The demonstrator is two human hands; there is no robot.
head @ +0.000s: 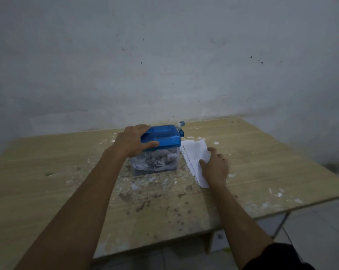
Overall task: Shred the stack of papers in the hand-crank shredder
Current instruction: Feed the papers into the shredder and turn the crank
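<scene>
A hand-crank shredder (160, 139) with a blue top and a clear bin full of paper strips stands mid-table. Its small blue crank (181, 129) sticks out at the top right corner. My left hand (133, 141) grips the left end of the blue top, thumb across the front and fingers over the back. Just right of the shredder a stack of white printed papers (194, 154) lies flat on the table. My right hand (215, 166) rests on the near part of the stack, with its fingers spread flat.
The wooden table (67, 172) is stained and littered with paper scraps in front of the shredder. A grey wall stands right behind the table. The table's right edge drops off to a tiled floor (320, 230).
</scene>
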